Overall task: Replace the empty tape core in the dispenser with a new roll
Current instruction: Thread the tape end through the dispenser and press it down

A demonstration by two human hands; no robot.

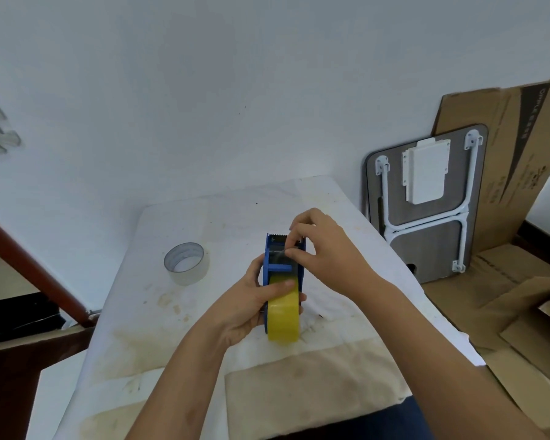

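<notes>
Head view shows the blue tape dispenser (283, 268) held just above the cloth-covered counter (178, 309), near its middle. A new yellow tape roll (284, 315) already sits in the dispenser's cradle, at the end nearer the person. The empty tape core (185, 263), a pale ring with a little clear tape on it, lies on the counter to the left, well apart from the dispenser. So the swap itself looks done: old core out, new roll in.

What seems left is threading. The left hand (251, 303) wraps the dispenser from its left side, its fingers (280, 285) closed around the body, with the thumb pressed across the top of the yellow roll. The right hand (321, 249) reaches over the far half, thumb and forefinger pinched together at the guide area just behind the serrated cutter (278, 235). A faint sheen there may be the free end of the tape; whether it is actually gripped, I cannot tell. Judging by this, the strip has yet to be drawn to the teeth and pressed down.

The dispenser's long axis runs away from the person, nearly straight toward the wall, with the cutter end pointing far and slightly left and the roll end toward the body. The roll stands on edge, its axle crosswise, left to right.
</notes>
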